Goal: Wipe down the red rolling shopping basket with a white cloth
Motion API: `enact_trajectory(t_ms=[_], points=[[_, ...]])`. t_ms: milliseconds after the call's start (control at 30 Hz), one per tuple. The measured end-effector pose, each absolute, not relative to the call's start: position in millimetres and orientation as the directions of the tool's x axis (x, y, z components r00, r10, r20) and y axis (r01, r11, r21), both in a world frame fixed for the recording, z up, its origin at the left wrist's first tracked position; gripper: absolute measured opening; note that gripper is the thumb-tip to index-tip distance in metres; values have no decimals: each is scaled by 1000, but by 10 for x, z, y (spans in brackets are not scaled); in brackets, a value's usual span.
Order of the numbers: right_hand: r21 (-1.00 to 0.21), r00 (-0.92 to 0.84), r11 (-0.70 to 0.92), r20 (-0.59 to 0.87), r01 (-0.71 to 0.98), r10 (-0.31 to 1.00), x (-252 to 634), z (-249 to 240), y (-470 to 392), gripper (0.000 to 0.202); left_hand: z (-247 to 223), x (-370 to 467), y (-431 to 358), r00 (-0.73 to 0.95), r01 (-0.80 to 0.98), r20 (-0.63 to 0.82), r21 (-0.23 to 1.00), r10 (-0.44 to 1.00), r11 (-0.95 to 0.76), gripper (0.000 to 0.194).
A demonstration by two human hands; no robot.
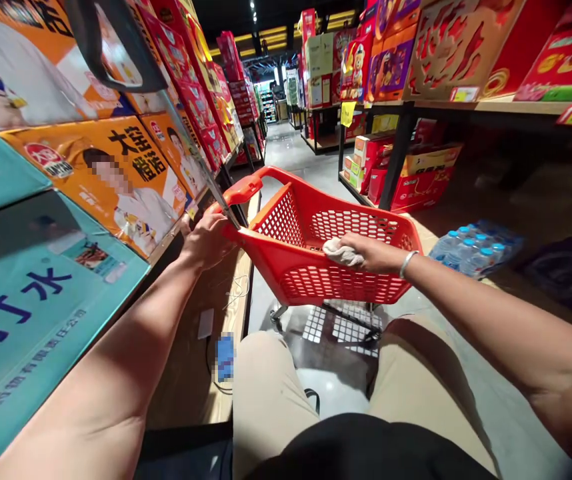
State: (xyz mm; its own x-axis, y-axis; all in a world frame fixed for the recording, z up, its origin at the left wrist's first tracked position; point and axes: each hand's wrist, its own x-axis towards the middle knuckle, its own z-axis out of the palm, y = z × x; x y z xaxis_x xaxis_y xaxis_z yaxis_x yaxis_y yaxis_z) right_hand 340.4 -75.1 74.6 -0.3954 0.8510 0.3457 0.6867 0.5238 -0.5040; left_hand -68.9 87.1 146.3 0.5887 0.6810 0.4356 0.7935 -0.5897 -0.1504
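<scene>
A red plastic shopping cart (286, 267) with perforated sides stands in front of my knees, turned sideways in the aisle. My left hand (209, 240) is closed around its left end, by the metal bar that slopes up to the dark grey handle (141, 77). Some of those fingertips are hidden behind the red plastic. My right hand (373, 252), with a thin bracelet (407, 264) at the wrist, grips a crumpled whitish cloth (341, 252). The cloth is at the cart's near top rim. The visible inside of the basket shows bare red plastic.
Orange cartons (116, 180) and turquoise cartons (41, 300) are stacked close on my left. A phone-like blue object (225, 357) and a cable lie on the low wooden shelf. Wrapped water bottles (476, 247) sit at right, below red gift boxes (561, 60). The aisle floor (286, 137) runs ahead.
</scene>
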Motion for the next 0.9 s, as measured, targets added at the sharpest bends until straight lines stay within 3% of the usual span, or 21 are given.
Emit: enact_trajectory(t_ms=[100,233,433,533,667,800,900], points=[[-464,-313,446,336,765,888,3706,719,-866,33,1577,-580,742,674,725,414,-212,611,-655,40],[-420,-170,320,355,849,919,3910,755,-943,35,1721,-361,544,767,635,287,-216,574,-741,36],[-602,-127,448,498,661,858,3256,1106,-823,42,1804,-54,156,759,651,210,-248,616,-717,33],[-520,-132,505,595,689,793,2724,1275,-755,47,1877,53,19,743,666,147,-265,653,-698,32],[-366,-212,449,533,815,819,2271,1312,-701,60,1934,168,-68,690,707,51,-258,722,-658,38],[-400,-256,493,514,772,819,2226,1154,-600,70,1813,220,-158,666,736,127,-271,735,-620,54],[-412,-280,556,561,722,779,2264,1033,-518,68,1681,199,-238,681,728,260,-339,685,-595,54]])
